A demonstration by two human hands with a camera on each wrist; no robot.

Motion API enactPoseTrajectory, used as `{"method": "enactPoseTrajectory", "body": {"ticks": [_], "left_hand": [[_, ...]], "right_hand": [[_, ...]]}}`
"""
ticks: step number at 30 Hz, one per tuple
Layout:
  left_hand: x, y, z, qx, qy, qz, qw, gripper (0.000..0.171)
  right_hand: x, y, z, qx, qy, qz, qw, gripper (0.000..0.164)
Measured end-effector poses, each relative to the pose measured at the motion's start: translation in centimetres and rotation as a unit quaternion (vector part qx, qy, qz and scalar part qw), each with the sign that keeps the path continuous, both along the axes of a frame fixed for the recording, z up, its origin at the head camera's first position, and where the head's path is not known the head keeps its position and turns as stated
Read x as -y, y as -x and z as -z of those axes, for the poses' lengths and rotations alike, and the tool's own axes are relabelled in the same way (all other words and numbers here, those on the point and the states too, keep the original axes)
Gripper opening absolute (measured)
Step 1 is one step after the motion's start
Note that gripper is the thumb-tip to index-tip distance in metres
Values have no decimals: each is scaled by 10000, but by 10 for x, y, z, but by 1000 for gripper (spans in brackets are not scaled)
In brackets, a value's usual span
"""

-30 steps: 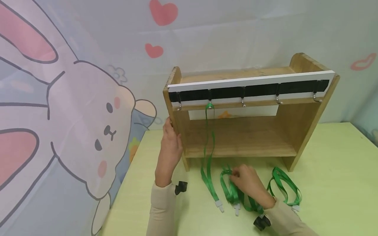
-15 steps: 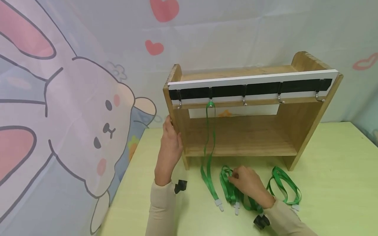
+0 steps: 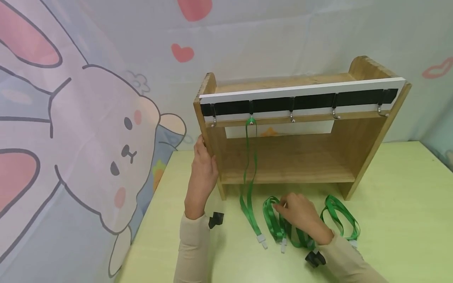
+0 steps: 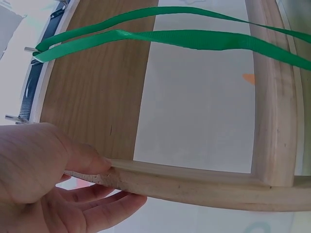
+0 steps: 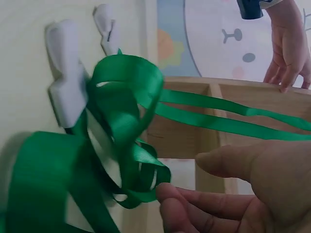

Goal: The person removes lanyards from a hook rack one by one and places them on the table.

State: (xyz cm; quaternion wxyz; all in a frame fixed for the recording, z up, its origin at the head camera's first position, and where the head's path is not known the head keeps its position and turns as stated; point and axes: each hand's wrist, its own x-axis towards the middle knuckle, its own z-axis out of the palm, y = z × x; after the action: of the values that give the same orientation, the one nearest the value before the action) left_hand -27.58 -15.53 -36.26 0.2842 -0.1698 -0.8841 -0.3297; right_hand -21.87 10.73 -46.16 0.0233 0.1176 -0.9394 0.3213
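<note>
My left hand [image 3: 202, 173] grips the left side panel of a wooden shelf [image 3: 283, 157]; in the left wrist view the thumb lies on one face, fingers on the other. A green lanyard [image 3: 249, 188] hangs from the second hook on the shelf's front, its white clip [image 3: 262, 240] low near the table. Beside it lies a coiled green lanyard [image 3: 271, 220]. My right hand [image 3: 299, 212] is over the table, fingertips right at that coil's upper edge. In the right wrist view, thumb and fingers stand apart beside the green loops [image 5: 126, 97]. Another lanyard [image 3: 299, 237] lies partly under this hand.
A further looped lanyard [image 3: 341, 216] lies to the right. Several metal hooks line a black strip [image 3: 315, 104] on a white board. Behind the pale green table [image 3: 396, 196] hangs a cloth backdrop with a rabbit [image 3: 106, 149] and hearts.
Loose strands at the top of the coil beside my right hand have settled closer together. The head view has tilted slightly, so the scene sits higher. My left hand keeps its hold.
</note>
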Motion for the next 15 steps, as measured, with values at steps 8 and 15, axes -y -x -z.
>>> {"method": "enactPoseTrajectory", "body": {"ticks": [8, 15], "left_hand": [[0, 0, -2, 79, -1, -37, 10000, 62], [1, 1, 0, 116, -32, 10, 9999, 61]], "right_hand": [[-7, -1, -21, -121, 200, -179, 9996, 22], [-6, -5, -42, -442, 273, -272, 9983, 23]]}}
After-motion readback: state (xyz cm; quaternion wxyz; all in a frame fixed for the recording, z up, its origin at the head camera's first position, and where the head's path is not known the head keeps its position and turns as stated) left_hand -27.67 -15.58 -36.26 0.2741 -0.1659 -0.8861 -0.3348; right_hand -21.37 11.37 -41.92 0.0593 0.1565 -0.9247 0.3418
